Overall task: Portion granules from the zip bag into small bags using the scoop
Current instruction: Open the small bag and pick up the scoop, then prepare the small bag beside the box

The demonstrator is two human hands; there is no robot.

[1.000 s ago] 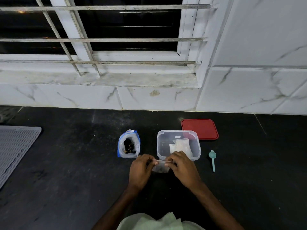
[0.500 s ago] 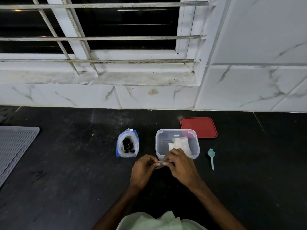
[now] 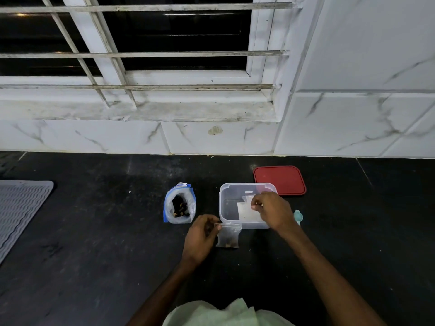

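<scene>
An open zip bag (image 3: 180, 205) with dark granules stands on the black counter. My left hand (image 3: 200, 236) pinches the top corner of a small clear bag (image 3: 228, 236) that holds a few granules at its bottom. My right hand (image 3: 273, 210) is over the clear plastic tub (image 3: 226, 203), its fingertips on the empty small bags (image 3: 246, 208) inside; whether it grips one I cannot tell. The teal scoop (image 3: 298, 216) lies on the counter right of the tub, partly hidden by my right wrist.
A red lid (image 3: 280, 180) lies behind the tub near the white marble wall (image 3: 211, 137). A grey ribbed mat (image 3: 18, 208) sits at the far left. A pale cloth (image 3: 226, 314) lies at the bottom edge.
My right hand left the small filled bag and moved up into the tub. My left hand now holds the small bag alone, hanging from its corner.
</scene>
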